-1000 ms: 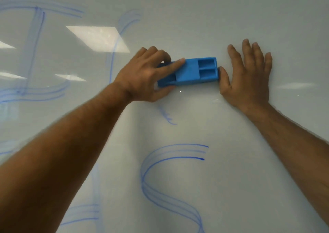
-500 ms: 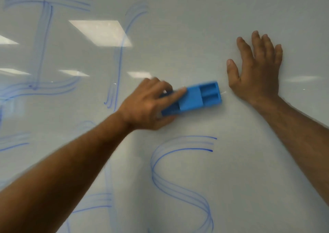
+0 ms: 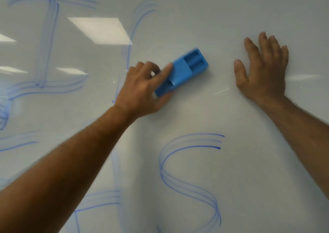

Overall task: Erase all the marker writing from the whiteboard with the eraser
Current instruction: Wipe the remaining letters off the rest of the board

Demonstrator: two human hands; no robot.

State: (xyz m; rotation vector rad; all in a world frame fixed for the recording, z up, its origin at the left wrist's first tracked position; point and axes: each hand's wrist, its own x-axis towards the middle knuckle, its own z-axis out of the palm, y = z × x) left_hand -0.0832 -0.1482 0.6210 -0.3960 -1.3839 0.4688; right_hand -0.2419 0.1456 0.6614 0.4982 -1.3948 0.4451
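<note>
Whiteboard (image 3: 195,10) bears tilted blue eraser (image 3: 185,70), twin recesses.

A glossy whiteboard (image 3: 195,19) is being pressed by a blue eraser (image 3: 181,72) and a flat right hand (image 3: 263,68); smeared blue marker writing (image 3: 188,168) is being carried across it.

Left hand (image 3: 140,93) around tilted, blurred blue eraser (image 3: 183,70) on whiteboard (image 3: 195,19), apparently pressing; right hand (image 3: 263,68) flat nearby.

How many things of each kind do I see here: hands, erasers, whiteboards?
Hands: 2, the left hand and the right hand
Erasers: 1, the blue eraser
Whiteboards: 1, the whiteboard
Total: 4
</note>
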